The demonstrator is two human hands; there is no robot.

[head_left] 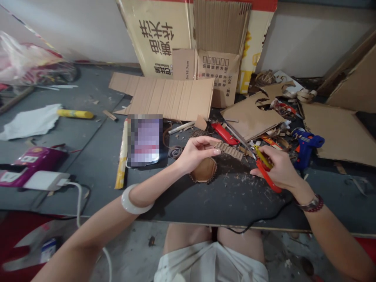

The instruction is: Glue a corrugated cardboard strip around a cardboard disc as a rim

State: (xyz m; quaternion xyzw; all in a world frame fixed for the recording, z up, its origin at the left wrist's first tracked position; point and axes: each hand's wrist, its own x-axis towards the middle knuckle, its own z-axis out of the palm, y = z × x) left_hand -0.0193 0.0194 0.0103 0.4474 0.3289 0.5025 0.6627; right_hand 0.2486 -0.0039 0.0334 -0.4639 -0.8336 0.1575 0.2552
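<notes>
Between the thumb and fingers of my left hand (199,152) is a strip of corrugated cardboard (230,150), its ridges showing. My right hand (280,166) grips scissors (266,172) with red and yellow handles. Their blades point up and left, spread apart, beside the strip's right end; I cannot tell whether they touch it. Below my left fingers lies a round cardboard piece (204,169) with a frayed rim. A red utility knife (225,133) rests just behind the strip.
A blue glue gun (307,145) stands right of my right hand. Left are a phone (143,141), a yellow stick (75,114) and a white charger (47,180) with its cable. Cardboard sheets (173,98) and scraps cover the back of the table.
</notes>
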